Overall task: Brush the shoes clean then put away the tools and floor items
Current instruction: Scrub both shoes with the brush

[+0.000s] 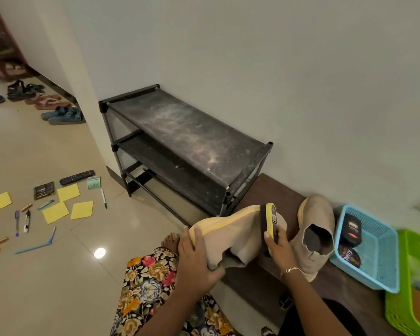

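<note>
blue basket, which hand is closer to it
Right. The right hand, gripping the brush, is just left of the standing shoe beside the blue basket; the left hand holds the other shoe farther left.

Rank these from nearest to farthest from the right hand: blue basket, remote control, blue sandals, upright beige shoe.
1. upright beige shoe, beside the right hand
2. blue basket, farther right
3. remote control, floor, left
4. blue sandals, far left, along the wall

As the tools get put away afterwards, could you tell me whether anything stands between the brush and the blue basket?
Yes: the second beige shoe stands on the bench between the brush and the blue basket.
</note>
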`<state>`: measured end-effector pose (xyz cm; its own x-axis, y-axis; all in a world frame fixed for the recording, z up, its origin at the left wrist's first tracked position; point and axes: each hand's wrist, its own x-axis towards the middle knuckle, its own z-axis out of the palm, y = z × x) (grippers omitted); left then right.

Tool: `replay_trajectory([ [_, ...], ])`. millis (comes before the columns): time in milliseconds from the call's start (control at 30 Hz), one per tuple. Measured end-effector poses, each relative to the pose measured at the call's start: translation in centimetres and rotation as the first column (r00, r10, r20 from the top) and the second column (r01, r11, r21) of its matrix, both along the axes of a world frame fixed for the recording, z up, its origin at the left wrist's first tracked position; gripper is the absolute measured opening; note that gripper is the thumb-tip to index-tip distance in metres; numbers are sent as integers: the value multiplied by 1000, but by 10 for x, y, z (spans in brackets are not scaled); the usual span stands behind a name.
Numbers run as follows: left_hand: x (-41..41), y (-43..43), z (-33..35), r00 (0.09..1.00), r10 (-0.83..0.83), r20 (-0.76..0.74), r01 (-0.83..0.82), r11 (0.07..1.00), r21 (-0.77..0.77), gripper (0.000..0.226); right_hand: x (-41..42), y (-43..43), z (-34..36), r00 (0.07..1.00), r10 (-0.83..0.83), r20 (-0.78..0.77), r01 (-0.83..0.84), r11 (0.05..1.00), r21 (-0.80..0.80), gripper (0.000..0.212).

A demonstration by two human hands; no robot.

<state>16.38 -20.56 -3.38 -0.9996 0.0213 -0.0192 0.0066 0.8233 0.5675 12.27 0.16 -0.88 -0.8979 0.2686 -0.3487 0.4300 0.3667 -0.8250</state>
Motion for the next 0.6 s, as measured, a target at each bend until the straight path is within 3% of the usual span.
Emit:
replay_trajectory([
  [100, -11, 5, 2, 986, 3, 170, -10, 999, 40, 105, 3, 4, -5, 1000, -24, -6, 24, 998, -52, 52],
  [167, -19, 7, 2, 982, 47, 185, -54, 998, 29, 86, 1, 5, -7, 1000, -16, -4, 16, 999, -51, 52],
  [267, -22, 14, 4, 981, 189, -42, -190, 981, -32, 66, -1, 4, -9, 999, 30, 20, -29, 999, -28, 53],
  [333, -14, 27, 8, 935, 295, -195, -265, 950, 164, 49, -1, 3, -13, 998, 63, 30, -64, 998, 27, 52],
  [400, -2, 41, 13, 914, 353, -199, -266, 893, 364, 25, 1, 1, -18, 998, 54, 32, -55, 998, 32, 52],
  [467, 3, 49, 10, 911, 363, -196, -268, 882, 388, 8, 2, 0, -22, 998, 47, 36, -47, 999, 15, 52],
  [533, -1, 49, 2, 920, 341, -194, -272, 911, 310, 22, 2, 0, -23, 999, 41, 29, -40, 999, -10, 51],
  [600, -11, 49, 6, 908, 384, -169, -301, 878, 373, 24, 2, 2, -22, 1000, 3, 4, -3, 998, -59, 49],
])
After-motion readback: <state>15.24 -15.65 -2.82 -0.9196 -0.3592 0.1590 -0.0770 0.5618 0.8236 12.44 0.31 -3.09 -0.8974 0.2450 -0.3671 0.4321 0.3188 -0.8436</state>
